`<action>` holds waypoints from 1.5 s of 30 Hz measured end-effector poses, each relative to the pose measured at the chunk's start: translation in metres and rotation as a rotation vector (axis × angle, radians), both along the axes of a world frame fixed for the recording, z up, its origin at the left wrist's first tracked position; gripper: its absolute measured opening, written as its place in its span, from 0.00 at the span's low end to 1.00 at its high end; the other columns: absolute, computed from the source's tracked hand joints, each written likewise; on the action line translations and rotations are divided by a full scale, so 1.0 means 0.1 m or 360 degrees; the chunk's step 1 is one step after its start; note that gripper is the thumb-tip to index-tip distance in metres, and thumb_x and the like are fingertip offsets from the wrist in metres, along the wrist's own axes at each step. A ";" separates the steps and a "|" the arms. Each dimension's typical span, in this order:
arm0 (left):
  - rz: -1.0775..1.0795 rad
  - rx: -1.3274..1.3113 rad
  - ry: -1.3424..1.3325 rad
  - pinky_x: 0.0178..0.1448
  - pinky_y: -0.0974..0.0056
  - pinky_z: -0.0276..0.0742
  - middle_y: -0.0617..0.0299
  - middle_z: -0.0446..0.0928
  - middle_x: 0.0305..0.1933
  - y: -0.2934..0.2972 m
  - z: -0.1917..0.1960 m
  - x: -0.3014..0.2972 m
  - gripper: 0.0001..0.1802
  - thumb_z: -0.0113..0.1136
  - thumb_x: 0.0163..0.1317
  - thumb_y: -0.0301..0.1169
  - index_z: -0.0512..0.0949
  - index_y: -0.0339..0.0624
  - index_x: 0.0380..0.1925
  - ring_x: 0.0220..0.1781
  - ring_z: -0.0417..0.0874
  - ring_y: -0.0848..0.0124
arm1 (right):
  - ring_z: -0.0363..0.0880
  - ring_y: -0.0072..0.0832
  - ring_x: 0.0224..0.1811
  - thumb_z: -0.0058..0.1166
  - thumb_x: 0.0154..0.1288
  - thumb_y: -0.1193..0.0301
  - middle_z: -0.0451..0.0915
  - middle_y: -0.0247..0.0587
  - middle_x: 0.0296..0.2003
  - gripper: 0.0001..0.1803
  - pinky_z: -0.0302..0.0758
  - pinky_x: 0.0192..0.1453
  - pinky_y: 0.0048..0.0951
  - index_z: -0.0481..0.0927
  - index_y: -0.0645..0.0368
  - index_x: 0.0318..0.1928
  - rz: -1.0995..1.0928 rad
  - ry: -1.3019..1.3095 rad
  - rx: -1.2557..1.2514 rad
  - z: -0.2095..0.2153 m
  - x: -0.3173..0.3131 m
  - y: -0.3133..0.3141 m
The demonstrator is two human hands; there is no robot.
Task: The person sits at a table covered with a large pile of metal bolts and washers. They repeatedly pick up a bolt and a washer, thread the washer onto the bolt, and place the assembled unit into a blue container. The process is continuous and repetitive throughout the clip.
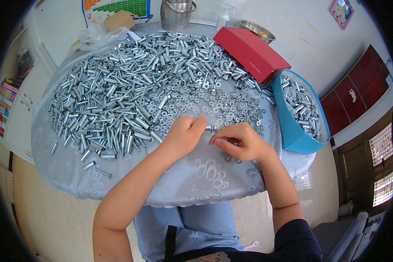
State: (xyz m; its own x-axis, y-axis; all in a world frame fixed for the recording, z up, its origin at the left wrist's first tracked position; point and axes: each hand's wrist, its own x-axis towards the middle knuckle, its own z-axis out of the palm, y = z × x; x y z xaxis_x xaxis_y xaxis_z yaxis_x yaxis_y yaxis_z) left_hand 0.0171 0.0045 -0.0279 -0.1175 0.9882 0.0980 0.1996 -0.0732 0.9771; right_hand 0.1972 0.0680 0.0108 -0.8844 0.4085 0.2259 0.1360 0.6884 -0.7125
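My left hand [184, 134] is closed on a shiny metal sleeve anchor [208, 128], whose end sticks out past the fingertips to the right. Most of it is hidden in the fingers. Close to that end, my right hand [243, 142] has its fingers curled and thumb drawn in; anything inside them is too hidden to make out. Just beyond both hands lie many loose washers and nuts [227, 109]. A big heap of metal bolts and sleeves [109, 96] spreads over the left and back of the table.
A silver-grey cloth covers the table [170, 187]. At the right edge stands a blue fabric bin [299, 139] filled with metal anchors. Behind it a red box [251, 50] lies by a steel bowl [266, 36]. A metal pail [175, 17] and plastic bag [96, 37] are at the back.
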 end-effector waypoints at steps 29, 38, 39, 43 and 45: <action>-0.0129 -0.0147 0.0019 0.21 0.66 0.56 0.67 0.61 0.10 -0.01 0.03 0.06 0.27 0.45 0.64 0.43 0.66 0.34 0.11 0.17 0.59 0.79 | 0.70 0.28 0.18 0.49 0.63 0.62 0.72 0.42 0.16 0.17 0.67 0.25 0.29 0.76 0.63 0.25 -0.0217 -0.0262 -0.0057 0.12 -0.03 -0.04; -0.0211 -0.0137 0.0083 0.21 0.70 0.53 0.72 0.61 0.12 -0.05 0.10 0.07 0.26 0.43 0.65 0.41 0.65 0.38 0.10 0.17 0.57 0.82 | 0.66 0.23 0.18 0.53 0.61 0.62 0.68 0.38 0.14 0.18 0.65 0.24 0.28 0.72 0.64 0.23 -0.0053 -0.0138 -0.0224 -0.04 0.00 0.04; -0.0197 -0.0183 0.0058 0.20 0.70 0.53 0.71 0.61 0.12 -0.06 0.10 0.05 0.26 0.43 0.65 0.41 0.65 0.38 0.10 0.17 0.57 0.82 | 0.65 0.23 0.18 0.53 0.61 0.62 0.68 0.38 0.14 0.18 0.65 0.24 0.28 0.72 0.64 0.22 -0.0022 -0.0173 -0.0134 -0.01 0.00 0.04; -0.0138 -0.0183 0.0074 0.21 0.69 0.54 0.69 0.63 0.12 -0.03 0.06 0.01 0.25 0.43 0.63 0.40 0.66 0.36 0.11 0.17 0.58 0.81 | 0.65 0.22 0.19 0.50 0.63 0.62 0.66 0.36 0.15 0.19 0.64 0.24 0.28 0.71 0.64 0.21 -0.0201 0.0073 -0.0135 0.05 -0.08 -0.06; -0.0079 -0.0082 0.0110 0.21 0.68 0.55 0.69 0.62 0.12 -0.05 0.07 0.04 0.24 0.43 0.63 0.39 0.66 0.36 0.11 0.17 0.59 0.81 | 0.65 0.21 0.19 0.52 0.62 0.63 0.66 0.35 0.15 0.17 0.64 0.24 0.26 0.71 0.64 0.23 -0.0131 0.0042 -0.0185 -0.03 -0.05 0.01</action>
